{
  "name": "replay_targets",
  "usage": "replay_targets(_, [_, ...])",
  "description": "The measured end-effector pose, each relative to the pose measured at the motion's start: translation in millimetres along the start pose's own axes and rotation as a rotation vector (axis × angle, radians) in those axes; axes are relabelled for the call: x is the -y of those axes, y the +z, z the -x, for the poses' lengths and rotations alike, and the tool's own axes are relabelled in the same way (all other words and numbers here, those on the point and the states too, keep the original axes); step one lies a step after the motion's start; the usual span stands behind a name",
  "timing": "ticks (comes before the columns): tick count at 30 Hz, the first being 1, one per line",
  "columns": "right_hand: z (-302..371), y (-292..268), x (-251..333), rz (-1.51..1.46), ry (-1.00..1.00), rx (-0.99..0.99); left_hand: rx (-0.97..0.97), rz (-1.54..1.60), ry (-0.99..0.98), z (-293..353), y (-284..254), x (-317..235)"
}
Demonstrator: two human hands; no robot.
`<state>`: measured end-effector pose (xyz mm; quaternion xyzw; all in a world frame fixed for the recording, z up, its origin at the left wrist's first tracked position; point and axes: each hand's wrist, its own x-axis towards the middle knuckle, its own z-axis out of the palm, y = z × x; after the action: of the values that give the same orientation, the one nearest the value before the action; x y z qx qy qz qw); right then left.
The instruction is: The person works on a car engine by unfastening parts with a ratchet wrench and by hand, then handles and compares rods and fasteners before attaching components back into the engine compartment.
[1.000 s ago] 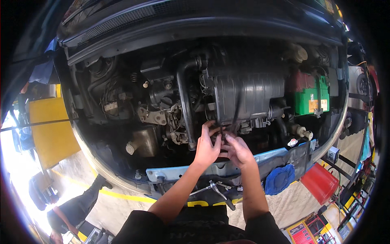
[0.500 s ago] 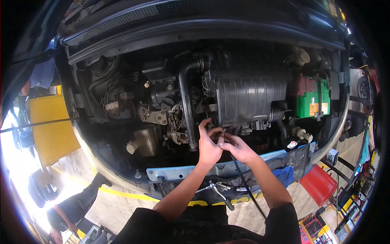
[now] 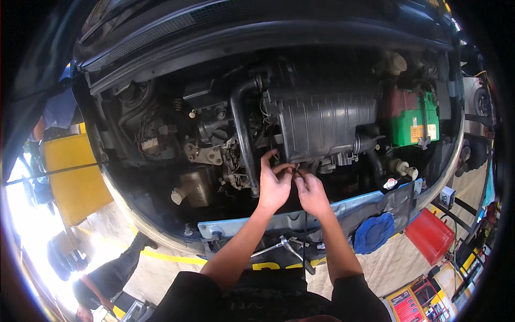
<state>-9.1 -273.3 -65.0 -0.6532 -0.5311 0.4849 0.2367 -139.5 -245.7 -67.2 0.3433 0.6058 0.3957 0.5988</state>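
At the near left corner of the black ribbed housing (image 3: 327,126), the left hand (image 3: 276,190) is pinching a small dark piece (image 3: 296,169) between thumb and fingertip, while one finger is standing apart beside the housing; whether it is touching anything I cannot tell. The right hand (image 3: 313,194) is meeting it from the other side, its leading fingertips drawn together and seemingly clamping the same piece, which they are mostly hiding. Both hands are probably working so close so that one is steadying the piece while the other is handling it.

A thin black line (image 3: 305,231) is hanging down between the forearms on the person's side of the housing, apparently leading from the fingers and leaving them free of its length. Nearer the person than the housing, a light-blue crossbar (image 3: 228,229) is running across, and beyond it a ratchet wrench (image 3: 290,248) and a blue cloth (image 3: 374,234) are lying, likely parked within easy reach. Left of the housing a black pipe (image 3: 242,134) is running alongside; right of it a green battery (image 3: 402,129) is sitting.
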Motion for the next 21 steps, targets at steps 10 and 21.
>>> replay_targets(10, [-13.3, 3.8, -7.9, -0.524, 0.21, -0.06, 0.167, -0.673, 0.253, 18.1, -29.7, -15.5])
replay_targets(21, [-10.3, -16.4, -7.3, -1.102, 0.349, 0.125, 0.072, -0.68, 0.092, 19.6, -23.1, -14.5])
